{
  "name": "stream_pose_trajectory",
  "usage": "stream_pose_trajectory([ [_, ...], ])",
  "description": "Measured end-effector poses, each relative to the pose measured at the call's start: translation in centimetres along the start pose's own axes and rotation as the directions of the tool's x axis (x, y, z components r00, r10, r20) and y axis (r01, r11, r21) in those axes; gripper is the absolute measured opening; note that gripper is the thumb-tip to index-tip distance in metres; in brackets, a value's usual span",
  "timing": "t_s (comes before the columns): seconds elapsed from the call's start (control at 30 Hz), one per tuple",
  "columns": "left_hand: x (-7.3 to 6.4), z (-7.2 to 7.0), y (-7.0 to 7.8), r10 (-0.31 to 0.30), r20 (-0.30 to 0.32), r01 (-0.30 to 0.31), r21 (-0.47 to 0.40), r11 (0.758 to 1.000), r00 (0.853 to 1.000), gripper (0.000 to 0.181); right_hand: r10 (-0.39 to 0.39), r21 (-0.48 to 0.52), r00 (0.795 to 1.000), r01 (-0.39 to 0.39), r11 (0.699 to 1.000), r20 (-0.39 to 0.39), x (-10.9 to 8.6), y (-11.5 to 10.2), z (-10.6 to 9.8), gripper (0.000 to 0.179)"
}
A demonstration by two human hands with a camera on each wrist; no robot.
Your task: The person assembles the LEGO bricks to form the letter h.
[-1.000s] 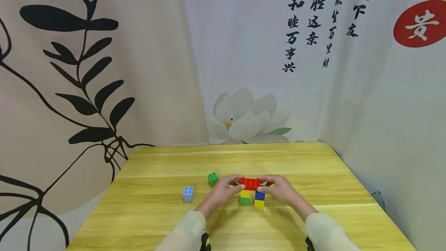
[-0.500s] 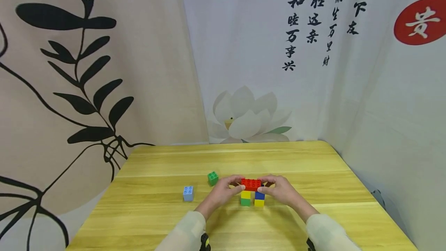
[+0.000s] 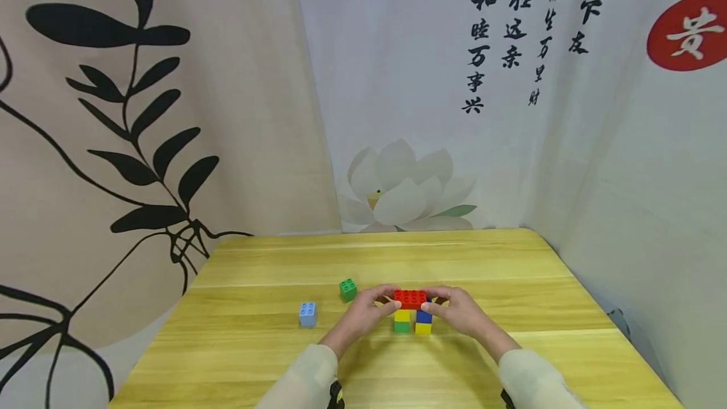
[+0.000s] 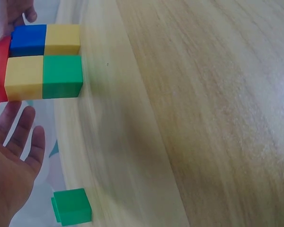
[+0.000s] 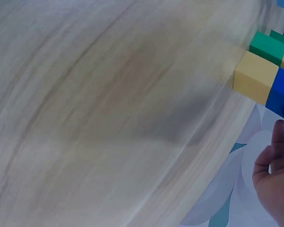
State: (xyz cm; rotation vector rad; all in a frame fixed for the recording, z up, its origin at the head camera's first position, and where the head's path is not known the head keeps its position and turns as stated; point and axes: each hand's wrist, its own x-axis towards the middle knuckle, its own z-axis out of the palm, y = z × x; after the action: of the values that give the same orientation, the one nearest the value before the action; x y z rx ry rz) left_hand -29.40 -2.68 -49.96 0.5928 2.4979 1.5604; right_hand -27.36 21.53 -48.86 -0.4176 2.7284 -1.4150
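Left-wrist view: the frame edge crops the red brick (image 3: 410, 299); right-wrist view: it cuts off my right fingertips. I cannot tell whether the columns' bases meet the tabletop (image 3: 204, 365). The right fingers partly cover the blue block (image 3: 423, 317). The red brick is oblong, studded on top, roughly level, pinched endwise between the fingers of my left hand (image 3: 368, 315) and right hand (image 3: 460, 314). Below the fingers: upper yellow block (image 3: 402, 316) over green block (image 3: 402, 327); blue over lower yellow block (image 3: 423, 329).
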Motion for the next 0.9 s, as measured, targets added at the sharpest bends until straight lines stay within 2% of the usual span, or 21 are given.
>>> stream_pose_trajectory([
  [0.13, -0.01, -0.01, -0.03, -0.008, -0.004, 0.008, 0.018, 1.000, 1.000, 0.035, -0.008, -0.002, 1.000, 0.008, 1.000, 0.006, 0.09, 0.21, 0.06, 0.044],
  [0.4, 0.19, -0.23, 0.23, -0.018, 0.018, 0.017, 0.033, 0.999, 1.000, 0.032, 0.027, 0.002, 1.000, -0.027, 1.000, -0.003, -0.15, 0.42, -0.10, 0.048],
  [0.6, 0.26, -0.48, 0.34, -0.025, 0.021, 0.025, 0.039, 0.999, 0.999, 0.032, 0.006, -0.013, 1.000, -0.006, 1.000, -0.004, -0.17, 0.08, -0.24, 0.051],
  [0.9, -0.08, -0.20, 0.11, 0.003, -0.002, -0.003, 0.032, 0.999, 1.000, 0.031, -0.002, -0.030, 1.000, 0.002, 1.000, -0.006, -0.20, 0.22, -0.08, 0.053],
])
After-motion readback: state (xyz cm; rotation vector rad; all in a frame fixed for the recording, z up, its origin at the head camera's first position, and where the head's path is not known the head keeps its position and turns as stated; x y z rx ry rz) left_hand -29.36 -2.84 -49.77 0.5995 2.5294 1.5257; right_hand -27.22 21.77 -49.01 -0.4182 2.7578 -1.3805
